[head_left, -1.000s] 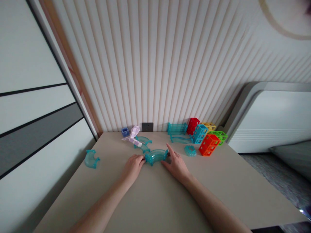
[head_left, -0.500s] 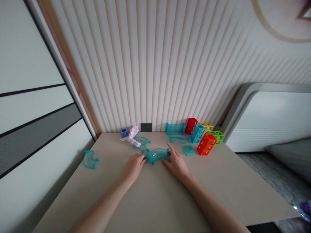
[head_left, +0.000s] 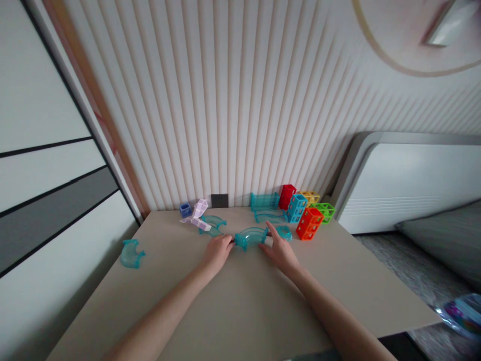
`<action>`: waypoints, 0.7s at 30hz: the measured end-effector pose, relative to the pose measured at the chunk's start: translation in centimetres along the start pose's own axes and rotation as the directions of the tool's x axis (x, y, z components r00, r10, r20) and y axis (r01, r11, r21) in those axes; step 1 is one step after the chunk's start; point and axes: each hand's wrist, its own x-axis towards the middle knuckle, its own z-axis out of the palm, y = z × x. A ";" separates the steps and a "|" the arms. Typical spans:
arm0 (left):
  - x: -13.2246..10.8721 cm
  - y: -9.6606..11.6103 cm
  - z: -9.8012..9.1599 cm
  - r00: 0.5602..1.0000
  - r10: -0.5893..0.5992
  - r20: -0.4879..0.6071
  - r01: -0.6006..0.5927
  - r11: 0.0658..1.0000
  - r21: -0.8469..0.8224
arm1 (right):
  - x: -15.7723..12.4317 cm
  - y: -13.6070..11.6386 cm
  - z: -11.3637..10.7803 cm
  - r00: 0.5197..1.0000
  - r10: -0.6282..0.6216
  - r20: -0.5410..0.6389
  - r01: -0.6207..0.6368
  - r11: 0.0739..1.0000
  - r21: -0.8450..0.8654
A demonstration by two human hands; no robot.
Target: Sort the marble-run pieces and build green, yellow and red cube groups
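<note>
A translucent teal curved track piece (head_left: 251,236) lies on the beige table (head_left: 240,306), held at both ends. My left hand (head_left: 219,251) pinches its left end and my right hand (head_left: 280,249) grips its right end, index finger stretched along it. Just behind it lie two more teal curves (head_left: 214,222) with a pale lilac piece (head_left: 197,214) resting across them, and a small blue cube (head_left: 185,208) near the wall.
Right of my hands stand orange (head_left: 308,223), blue (head_left: 296,207), red (head_left: 286,196), yellow (head_left: 309,196) and green (head_left: 323,211) lattice blocks, straight teal tracks (head_left: 264,200) and a teal round piece (head_left: 283,232). One teal curve (head_left: 130,253) lies near the table's left edge. A white bed (head_left: 409,180) is at right.
Both hands have kept hold of the curved piece and slid it slightly away and to the right. The camera has tilted, shifting the whole scene.
</note>
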 end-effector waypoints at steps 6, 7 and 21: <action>2.5 1.3 1.3 1.000 -0.007 0.025 0.007 1.000 -0.010 | 0.5 1.3 -0.8 0.997 0.075 -0.027 -0.076 0.996 -0.054; 2.7 1.5 1.4 1.000 -0.013 0.027 0.013 1.000 -0.008 | 0.5 1.4 -0.8 0.996 0.085 -0.032 -0.087 0.995 -0.051; 3.5 2.8 2.9 0.998 -0.037 0.042 0.038 0.999 -0.021 | 0.5 2.5 -1.4 0.988 0.148 -0.045 -0.152 0.983 -0.102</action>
